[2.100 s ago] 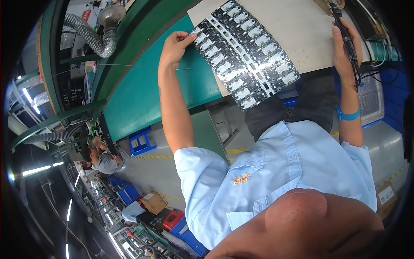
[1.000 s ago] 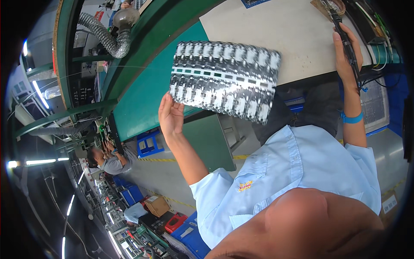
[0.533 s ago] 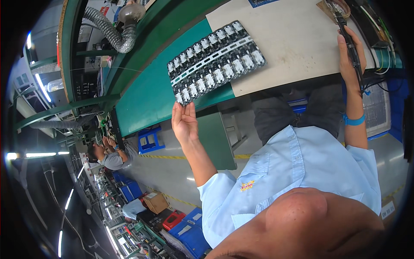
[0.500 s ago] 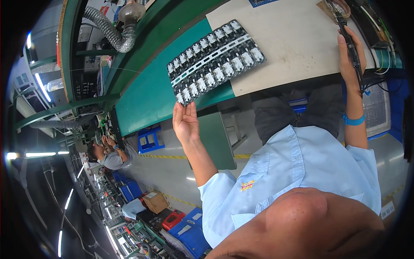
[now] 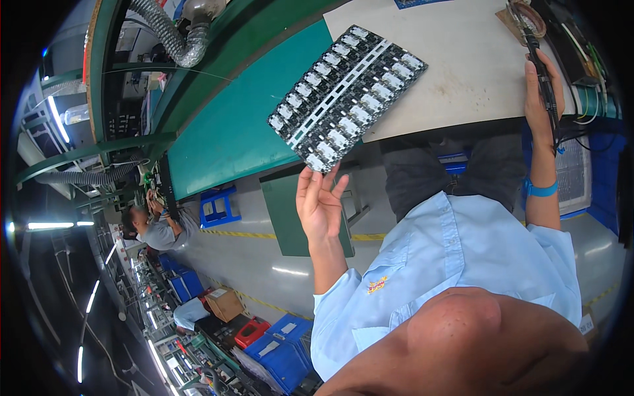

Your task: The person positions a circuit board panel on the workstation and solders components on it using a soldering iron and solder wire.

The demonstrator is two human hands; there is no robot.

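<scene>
A black circuit panel (image 5: 348, 96), an array of many small identical boards with pale components and a light strip down its middle, is seen at 12 o'clock of the left hand (image 5: 319, 206). Whether the panel rests on the bench or is tipped up on its lower corner cannot be told. It spans the seam between the green belt surface (image 5: 231, 135) and the beige work mat (image 5: 462, 66), its near corner overhanging the bench edge.

The left hand is raised palm-up below that corner, fingers (image 5: 328, 183) spread and apart, with only the tips at or just under the panel's edge. Nothing is clamped; contact itself cannot be confirmed. The open palm is judged to be placed for supporting or steadying the overhanging corner rather than gripping it.

The right hand (image 5: 543, 99) is kept at 3 o'clock of the panel, well apart from it, closed around a dark pen-like tool (image 5: 536, 56) with a cable trailing down. The tool's tip is parked toward a round holder (image 5: 528, 14) at the mat's far corner, probably so it is kept clear of the boards.

A blue wristband (image 5: 541, 189) is worn on the right wrist. A ribbed extraction hose (image 5: 173, 41) hangs at 10 o'clock. Another seated person (image 5: 153, 228) is noted at 8 o'clock, beside blue bins (image 5: 277, 346).
</scene>
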